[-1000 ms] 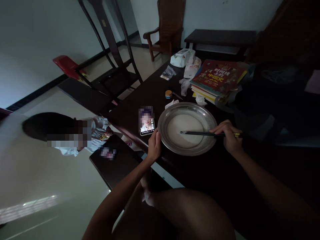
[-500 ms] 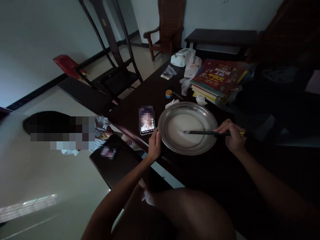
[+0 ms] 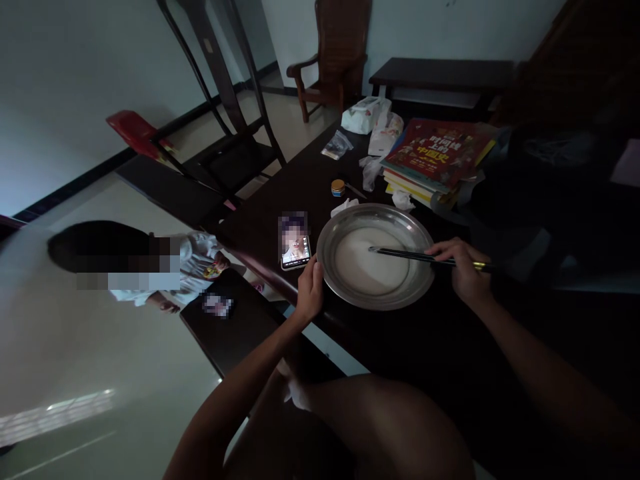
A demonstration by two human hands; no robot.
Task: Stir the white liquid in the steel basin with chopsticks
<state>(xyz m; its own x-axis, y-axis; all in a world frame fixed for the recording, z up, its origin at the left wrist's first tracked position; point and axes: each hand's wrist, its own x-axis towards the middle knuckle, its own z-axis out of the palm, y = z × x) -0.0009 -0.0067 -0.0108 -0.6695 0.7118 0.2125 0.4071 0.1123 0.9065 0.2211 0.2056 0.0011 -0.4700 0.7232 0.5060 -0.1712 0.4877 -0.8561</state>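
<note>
A wide steel basin (image 3: 329, 282) stands on the dark table near its front edge, with a whitish liquid (image 3: 363, 263) inside. My left hand (image 3: 311, 287) is closed on the basin's left rim. A pair of dark chopsticks (image 3: 407, 255) is gripped in my right hand (image 3: 466, 272) at the basin's right side. Their tips reach into the white liquid around the middle of the basin, and their gold-marked ends stick out behind the hand. Close by my left hand, a phone (image 3: 295, 248) with a lit screen rests on the table.
Beyond the basin are a small jar (image 3: 338, 187), crumpled tissue (image 3: 403, 200), a stack of books (image 3: 437, 153) and plastic bags (image 3: 385, 133). To the left, another person (image 3: 193, 260) is beside a dark bench (image 3: 240, 333) holding a second phone (image 3: 218, 305). A tall chair (image 3: 235, 157) stands behind the table.
The chopstick tips have shifted slightly up and away within the basin, and the chopsticks slant more. At left, the other person has moved, with an arm now showing by the bench.
</note>
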